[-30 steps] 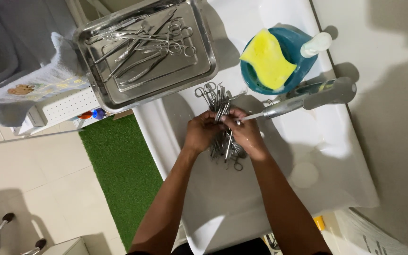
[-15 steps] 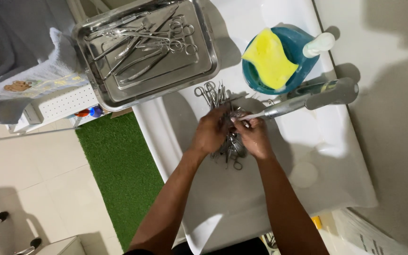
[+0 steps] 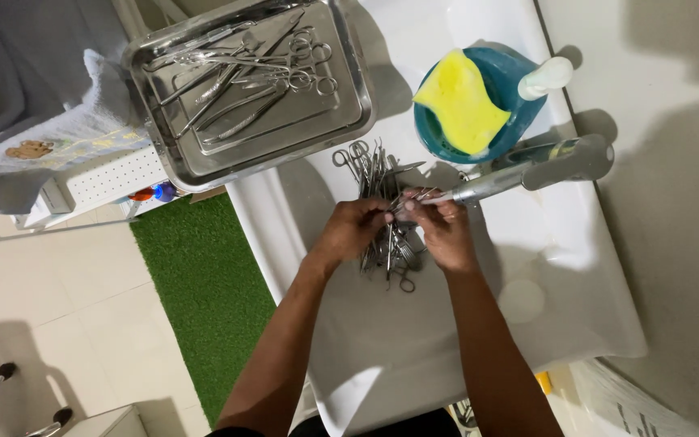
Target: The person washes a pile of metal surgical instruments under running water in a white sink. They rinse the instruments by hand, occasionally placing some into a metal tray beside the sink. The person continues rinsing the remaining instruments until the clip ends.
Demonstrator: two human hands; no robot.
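Note:
A pile of steel surgical instruments (image 3: 375, 174), scissors and clamps, lies in the white sink (image 3: 414, 356). My left hand (image 3: 356, 231) and my right hand (image 3: 446, 233) meet over the pile, both gripping one thin steel instrument (image 3: 408, 201) just under the faucet spout (image 3: 495, 184). More instruments poke out below my hands (image 3: 398, 263). A steel tray (image 3: 348, 105) holding several more scissors and forceps (image 3: 244, 69) rests across the sink's far left corner.
A teal bowl (image 3: 511, 133) with a yellow sponge (image 3: 463, 105) and a white pump bottle (image 3: 548, 77) sits behind the faucet. Green mat (image 3: 204, 299) and tiled floor (image 3: 58, 299) lie left of the sink. A grey towel (image 3: 34, 105) drapes a white shelf at far left.
Both hands stayed over the pile, shifting slightly and turning the thin instrument between the fingers near the faucet. The view moved a little.

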